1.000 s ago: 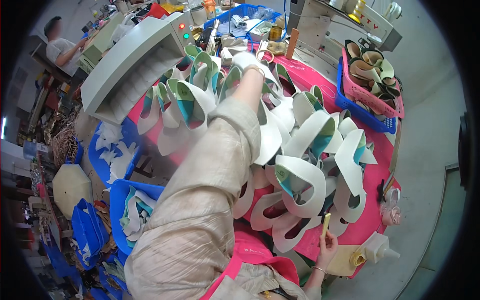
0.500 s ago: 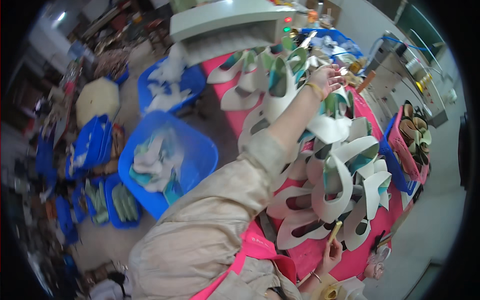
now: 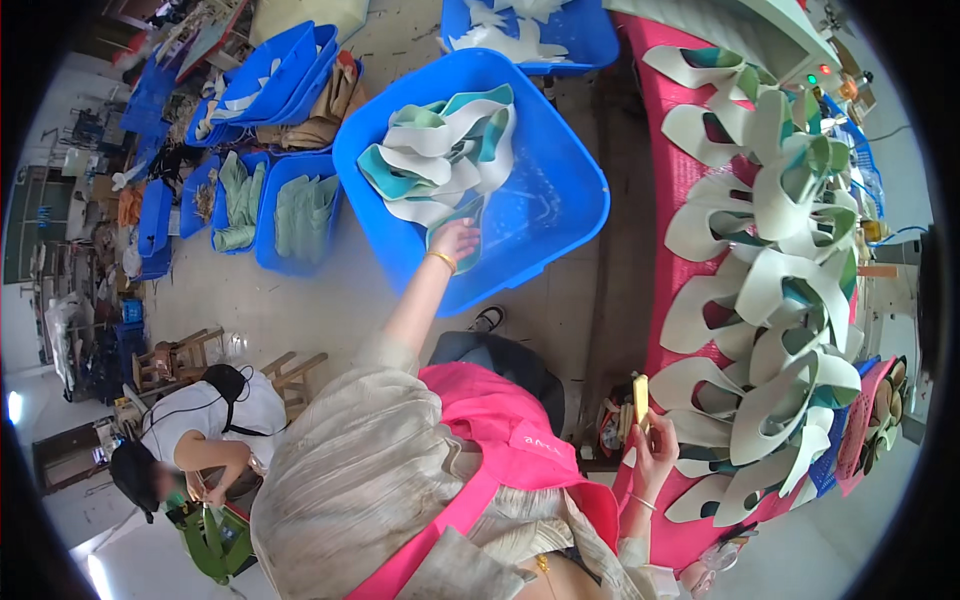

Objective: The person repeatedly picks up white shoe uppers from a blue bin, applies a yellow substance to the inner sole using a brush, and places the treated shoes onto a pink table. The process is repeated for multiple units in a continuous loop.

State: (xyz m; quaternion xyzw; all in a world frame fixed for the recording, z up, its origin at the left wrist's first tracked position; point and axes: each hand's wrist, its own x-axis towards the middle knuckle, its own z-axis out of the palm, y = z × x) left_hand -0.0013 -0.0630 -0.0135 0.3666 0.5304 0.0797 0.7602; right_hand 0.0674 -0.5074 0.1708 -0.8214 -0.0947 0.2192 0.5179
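Observation:
My left hand [image 3: 455, 241] reaches down into a large blue plastic bin [image 3: 555, 190], its fingers closed on a white shoe upper [image 3: 475, 208] with teal lining. Other such uppers [image 3: 430, 150] lie piled beside it in the bin. Over the near edge of the pink-covered table [image 3: 675, 340], my right hand [image 3: 655, 452] grips a short, pale yellow stick-like tool [image 3: 641, 398] pointing up; its exact kind does not show. To the right of that hand, rows of white uppers [image 3: 790, 290] with green and teal linings overlap along the table.
Another blue bin [image 3: 590, 40] with white pieces stands behind. Blue crates [image 3: 290, 225] of green pieces sit on the floor at left. A grey-white machine [image 3: 770, 25] is at the table's far end. A co-worker [image 3: 215, 420] bends over at lower left, near wooden stools [image 3: 180, 355].
My left hand has swung from the uppers on the table across to the blue bin on the left. The view has turned left with it. My right hand still holds the yellow tool.

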